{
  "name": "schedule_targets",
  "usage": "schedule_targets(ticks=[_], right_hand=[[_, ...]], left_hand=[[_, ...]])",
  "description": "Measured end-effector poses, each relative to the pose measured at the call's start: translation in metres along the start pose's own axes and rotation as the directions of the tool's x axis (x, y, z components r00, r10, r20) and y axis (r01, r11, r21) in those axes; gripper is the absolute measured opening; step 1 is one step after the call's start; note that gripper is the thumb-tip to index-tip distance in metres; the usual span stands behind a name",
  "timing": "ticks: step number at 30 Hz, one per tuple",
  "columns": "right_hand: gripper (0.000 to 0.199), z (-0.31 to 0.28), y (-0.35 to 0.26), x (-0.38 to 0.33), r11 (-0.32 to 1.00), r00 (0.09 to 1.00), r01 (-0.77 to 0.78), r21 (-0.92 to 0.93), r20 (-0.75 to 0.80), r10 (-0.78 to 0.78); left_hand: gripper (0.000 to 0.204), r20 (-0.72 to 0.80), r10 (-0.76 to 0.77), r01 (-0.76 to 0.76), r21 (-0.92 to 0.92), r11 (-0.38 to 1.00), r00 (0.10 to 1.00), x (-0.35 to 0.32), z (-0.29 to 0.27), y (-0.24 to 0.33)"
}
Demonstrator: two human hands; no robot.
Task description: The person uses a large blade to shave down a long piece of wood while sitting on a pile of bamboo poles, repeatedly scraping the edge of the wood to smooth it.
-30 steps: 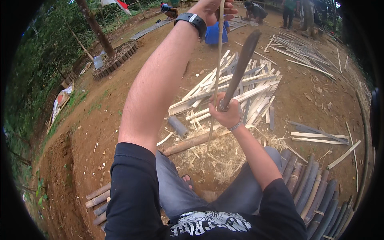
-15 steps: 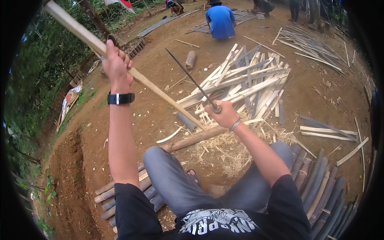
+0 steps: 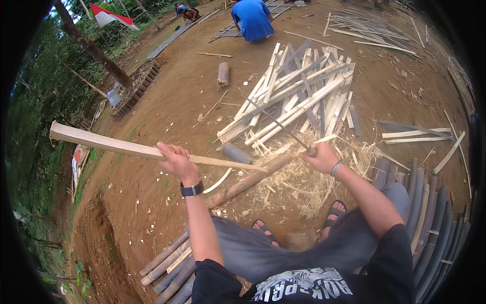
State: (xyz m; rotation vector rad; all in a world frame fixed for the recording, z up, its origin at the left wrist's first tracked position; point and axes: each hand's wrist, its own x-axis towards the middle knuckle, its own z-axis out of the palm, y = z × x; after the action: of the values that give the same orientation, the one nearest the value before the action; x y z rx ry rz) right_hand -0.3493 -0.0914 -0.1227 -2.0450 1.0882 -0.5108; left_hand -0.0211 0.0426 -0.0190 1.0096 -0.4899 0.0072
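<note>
My left hand is closed round a long pale wooden stick, thick at its left end and tapering to the right. The stick lies nearly level across the view, and its thin end appears over a bamboo log on the ground. In my right hand is the handle of a machete. Its narrow dark blade points up and left, seen almost edge-on, apart from the stick. Pale shavings lie below my right hand. My feet in sandals rest behind the log.
Beyond my hands lies a heap of split bamboo strips. A short dark bamboo piece and another cut piece lie nearby. Bamboo poles form the seat around me. A person in blue crouches at the back.
The stick has swung from a steep tilt to nearly level as my left hand came down and rightward. My right hand has moved right with the machete. The view has shifted too.
</note>
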Motion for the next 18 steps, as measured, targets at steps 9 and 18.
schedule_targets(ticks=[9, 18], right_hand=[[0.056, 0.065, 0.007, 0.01, 0.979, 0.992, -0.111, 0.173, 0.069, 0.101], [0.064, 0.118, 0.022, 0.003, 0.967, 0.981, -0.195, 0.166, 0.053, 0.189]], left_hand=[[0.045, 0.068, -0.033, 0.04, -0.096, 0.995, 0.997, 0.004, -0.006, -0.005], [0.043, 0.085, 0.003, 0.002, -0.059, 0.998, 0.996, 0.005, -0.015, -0.015]])
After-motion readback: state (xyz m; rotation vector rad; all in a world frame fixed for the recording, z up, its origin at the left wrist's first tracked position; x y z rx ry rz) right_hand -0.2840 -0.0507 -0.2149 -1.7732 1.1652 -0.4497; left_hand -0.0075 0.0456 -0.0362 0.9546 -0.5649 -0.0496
